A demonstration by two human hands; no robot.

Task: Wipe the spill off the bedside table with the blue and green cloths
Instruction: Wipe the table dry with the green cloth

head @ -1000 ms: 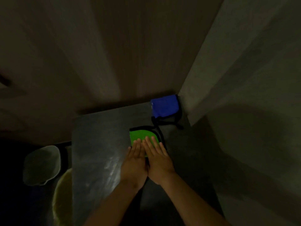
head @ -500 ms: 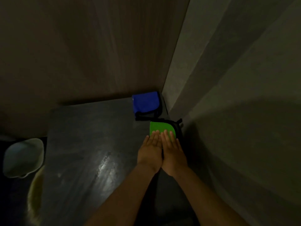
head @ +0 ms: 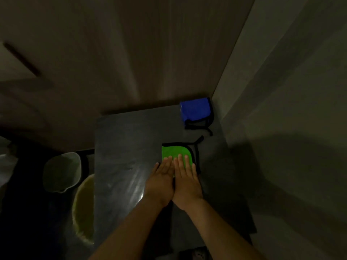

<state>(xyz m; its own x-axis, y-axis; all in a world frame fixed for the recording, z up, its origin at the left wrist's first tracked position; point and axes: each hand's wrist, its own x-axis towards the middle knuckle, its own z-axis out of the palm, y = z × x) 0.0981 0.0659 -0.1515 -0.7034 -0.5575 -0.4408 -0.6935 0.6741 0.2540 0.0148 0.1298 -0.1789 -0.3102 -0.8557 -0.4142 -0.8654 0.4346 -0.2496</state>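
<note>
Dim corner: green cloth [head: 175, 152] lies flat on the bedside table [head: 124, 147], pressed by left hand [head: 161, 182] and right hand [head: 185, 182], fingers straight and together, spreading wiping pressure; blue cloth [head: 195, 110] waits folded against the wall.

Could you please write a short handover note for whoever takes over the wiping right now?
Left hand and right hand: both flat, side by side, pressing the folded green cloth with black trim.
Folded blue cloth with black trim: untouched in the far right corner of the dark bedside table.
Done: green cloth is on the tabletop.
Left: a wet sheen left of the hands; blue cloth unused.
</note>
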